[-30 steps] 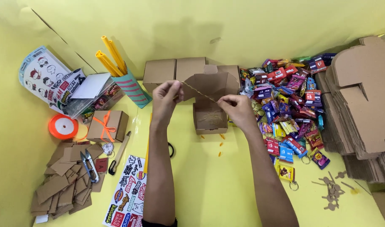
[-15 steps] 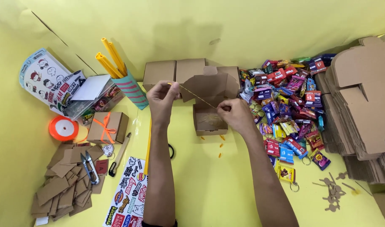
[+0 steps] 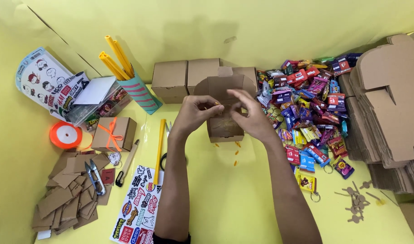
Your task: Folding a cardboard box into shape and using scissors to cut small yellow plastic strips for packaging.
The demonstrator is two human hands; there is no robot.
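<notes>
My left hand (image 3: 195, 113) and my right hand (image 3: 251, 116) are close together over a small open brown cardboard box (image 3: 222, 132) with its lid flap up. The left thumb and forefinger pinch a small yellow-orange strand end (image 3: 216, 105). My right hand's fingers are bent right beside it, fingertips almost touching the left hand; the strand itself is barely visible between them. Several small orange bits (image 3: 236, 153) lie on the yellow table just in front of the box.
Two closed boxes (image 3: 170, 81) stand behind. A pile of wrapped sweets (image 3: 306, 108) and stacked flat cardboard (image 3: 387, 104) lie right. Left are a striped cup of yellow sticks (image 3: 141, 92), a ribbon-tied box (image 3: 114, 133), an orange ribbon spool (image 3: 65, 134), snips (image 3: 94, 176), cardboard tags (image 3: 66, 199) and a sticker sheet (image 3: 139, 208).
Earlier a thin strand was stretched taut between my hands held apart above the box. My hands have come together and dropped lower, right over the box opening.
</notes>
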